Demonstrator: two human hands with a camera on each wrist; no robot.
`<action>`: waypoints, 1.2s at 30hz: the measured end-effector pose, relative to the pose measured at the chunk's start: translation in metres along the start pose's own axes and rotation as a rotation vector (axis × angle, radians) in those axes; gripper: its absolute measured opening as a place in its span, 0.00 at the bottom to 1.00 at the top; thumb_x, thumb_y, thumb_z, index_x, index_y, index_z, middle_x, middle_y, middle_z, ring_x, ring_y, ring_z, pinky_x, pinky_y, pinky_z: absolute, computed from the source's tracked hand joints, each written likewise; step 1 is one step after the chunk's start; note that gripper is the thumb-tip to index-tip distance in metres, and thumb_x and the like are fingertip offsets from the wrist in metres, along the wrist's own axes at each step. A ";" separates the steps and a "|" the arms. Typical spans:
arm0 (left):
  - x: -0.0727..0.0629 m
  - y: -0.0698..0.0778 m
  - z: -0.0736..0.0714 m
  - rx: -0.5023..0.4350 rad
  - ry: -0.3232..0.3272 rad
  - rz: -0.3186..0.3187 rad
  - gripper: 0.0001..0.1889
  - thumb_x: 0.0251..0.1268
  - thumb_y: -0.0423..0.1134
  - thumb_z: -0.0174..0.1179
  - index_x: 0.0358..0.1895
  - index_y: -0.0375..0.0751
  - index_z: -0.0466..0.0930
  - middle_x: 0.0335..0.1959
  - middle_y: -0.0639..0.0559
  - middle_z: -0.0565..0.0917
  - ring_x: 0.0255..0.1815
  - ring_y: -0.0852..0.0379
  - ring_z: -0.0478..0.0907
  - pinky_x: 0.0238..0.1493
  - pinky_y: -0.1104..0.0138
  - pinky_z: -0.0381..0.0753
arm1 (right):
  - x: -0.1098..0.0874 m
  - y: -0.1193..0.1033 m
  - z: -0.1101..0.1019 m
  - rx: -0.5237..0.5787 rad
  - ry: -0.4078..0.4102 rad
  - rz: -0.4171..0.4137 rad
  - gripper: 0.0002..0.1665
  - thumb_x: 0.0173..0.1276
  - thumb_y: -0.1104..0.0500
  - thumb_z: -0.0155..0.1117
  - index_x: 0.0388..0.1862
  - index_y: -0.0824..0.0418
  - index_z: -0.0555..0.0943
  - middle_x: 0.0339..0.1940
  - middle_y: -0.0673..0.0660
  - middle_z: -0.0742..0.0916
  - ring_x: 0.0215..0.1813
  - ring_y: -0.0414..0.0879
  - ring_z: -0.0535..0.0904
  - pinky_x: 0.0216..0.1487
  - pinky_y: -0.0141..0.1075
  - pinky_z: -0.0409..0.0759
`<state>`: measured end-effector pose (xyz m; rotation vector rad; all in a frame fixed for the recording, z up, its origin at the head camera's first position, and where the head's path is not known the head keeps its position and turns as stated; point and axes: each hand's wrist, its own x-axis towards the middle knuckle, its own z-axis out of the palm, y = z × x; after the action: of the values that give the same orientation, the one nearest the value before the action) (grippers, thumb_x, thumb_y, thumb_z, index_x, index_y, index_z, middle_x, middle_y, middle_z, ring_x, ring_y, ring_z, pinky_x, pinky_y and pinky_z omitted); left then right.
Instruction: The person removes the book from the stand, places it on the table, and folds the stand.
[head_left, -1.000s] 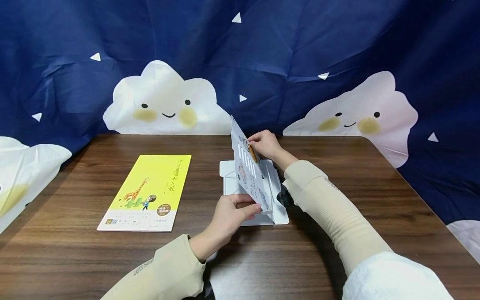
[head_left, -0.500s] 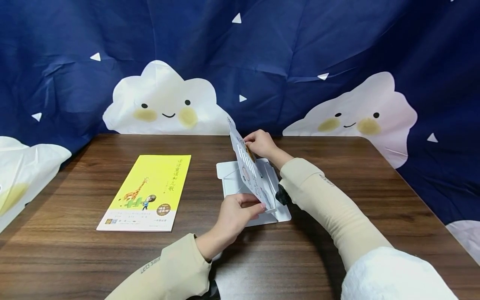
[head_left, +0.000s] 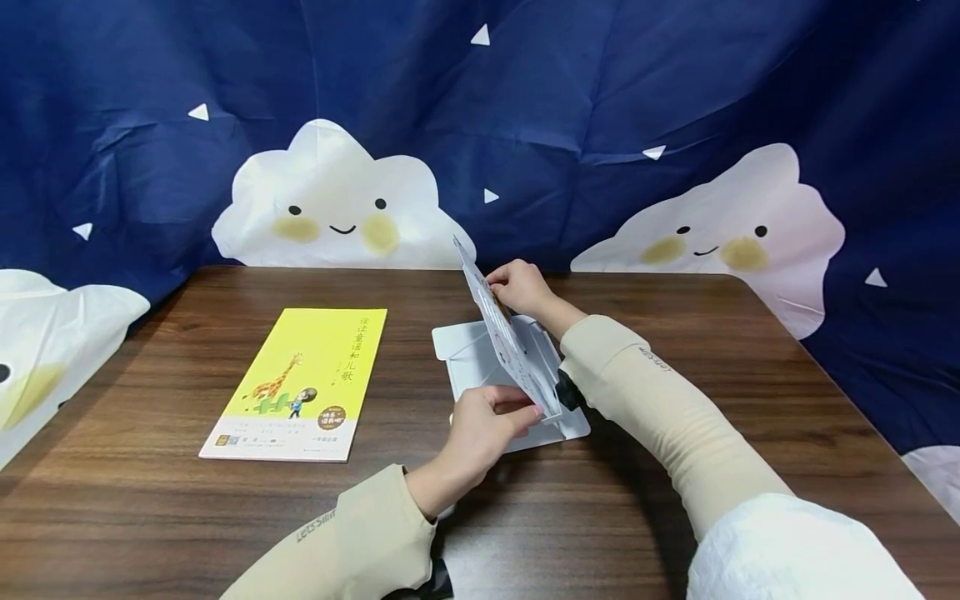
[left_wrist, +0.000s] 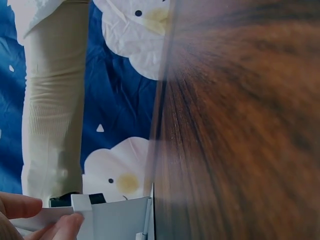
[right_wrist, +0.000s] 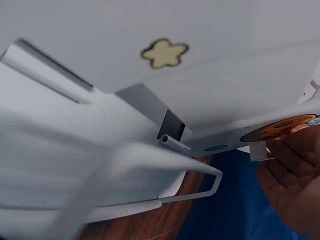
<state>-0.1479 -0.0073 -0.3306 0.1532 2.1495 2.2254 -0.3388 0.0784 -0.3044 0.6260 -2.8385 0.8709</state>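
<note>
A white folding book stand with printed cartoons stands mid-table, its panel tilted up above a flat base plate. In the head view, my left hand pinches the panel's near lower edge between thumb and fingers. At the far side, my right hand grips the panel's other edge. The left wrist view shows left fingertips by a small white tab. In the right wrist view, a bent wire support shows below the panel, and my right fingers curl beside an orange print.
A yellow book with a giraffe cover lies flat on the wooden table, left of the stand. Behind the table hangs a dark blue curtain with smiling clouds.
My left hand has moved a little right with the panel's near edge. The panel now appears more edge-on, and the base has turned slightly. The right hand keeps its hold after a small leftward shift.
</note>
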 end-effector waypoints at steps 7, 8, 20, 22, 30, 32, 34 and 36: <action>0.000 0.000 0.002 0.030 0.004 0.026 0.11 0.46 0.29 0.61 0.35 0.26 0.78 0.27 0.42 0.81 0.25 0.53 0.78 0.27 0.69 0.78 | 0.004 -0.003 0.001 -0.024 -0.012 -0.018 0.12 0.55 0.66 0.55 0.37 0.62 0.82 0.33 0.55 0.83 0.34 0.46 0.73 0.37 0.32 0.71; 0.001 0.000 0.002 0.037 0.002 0.035 0.11 0.46 0.29 0.61 0.35 0.26 0.78 0.27 0.42 0.81 0.25 0.53 0.78 0.27 0.69 0.77 | 0.005 -0.004 0.001 -0.029 -0.016 -0.021 0.12 0.55 0.66 0.55 0.37 0.62 0.82 0.34 0.55 0.83 0.34 0.46 0.73 0.37 0.32 0.71; 0.003 0.002 0.005 0.075 -0.004 0.055 0.10 0.47 0.28 0.61 0.34 0.25 0.78 0.27 0.41 0.81 0.25 0.51 0.78 0.26 0.72 0.77 | 0.009 -0.007 0.004 -0.062 -0.042 -0.065 0.13 0.56 0.66 0.55 0.39 0.63 0.82 0.37 0.56 0.83 0.38 0.46 0.75 0.41 0.34 0.72; -0.001 0.009 0.006 0.081 -0.002 0.056 0.09 0.47 0.27 0.60 0.34 0.23 0.78 0.27 0.39 0.81 0.26 0.48 0.78 0.26 0.72 0.77 | 0.010 -0.007 0.005 -0.063 -0.046 -0.070 0.13 0.56 0.66 0.55 0.39 0.63 0.82 0.37 0.56 0.83 0.37 0.46 0.74 0.40 0.34 0.72; -0.004 0.017 0.009 0.103 0.008 0.055 0.08 0.47 0.26 0.60 0.32 0.24 0.78 0.26 0.38 0.81 0.24 0.47 0.78 0.24 0.75 0.75 | 0.009 -0.009 0.006 -0.066 -0.056 -0.086 0.13 0.58 0.66 0.54 0.40 0.62 0.81 0.37 0.55 0.83 0.36 0.46 0.73 0.40 0.33 0.71; 0.000 0.009 0.009 0.107 0.010 0.071 0.08 0.47 0.28 0.60 0.32 0.26 0.79 0.25 0.41 0.81 0.23 0.50 0.78 0.24 0.74 0.75 | 0.008 -0.009 0.006 -0.062 -0.059 -0.092 0.13 0.58 0.66 0.53 0.40 0.63 0.81 0.37 0.55 0.83 0.36 0.46 0.73 0.40 0.33 0.71; 0.004 0.002 0.009 0.120 0.014 0.084 0.08 0.47 0.30 0.61 0.32 0.28 0.80 0.24 0.43 0.81 0.21 0.56 0.77 0.23 0.74 0.75 | 0.008 -0.009 0.006 -0.060 -0.063 -0.102 0.13 0.58 0.66 0.53 0.40 0.63 0.81 0.37 0.55 0.83 0.37 0.45 0.73 0.41 0.33 0.71; 0.005 -0.002 0.009 0.135 0.018 0.100 0.09 0.47 0.31 0.62 0.32 0.29 0.80 0.24 0.45 0.81 0.21 0.59 0.76 0.23 0.74 0.75 | 0.008 -0.010 0.006 -0.057 -0.070 -0.107 0.13 0.59 0.66 0.53 0.41 0.64 0.80 0.37 0.56 0.83 0.38 0.45 0.74 0.42 0.33 0.71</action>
<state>-0.1522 0.0024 -0.3318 0.2517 2.3525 2.1379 -0.3419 0.0650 -0.3028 0.8075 -2.8492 0.7634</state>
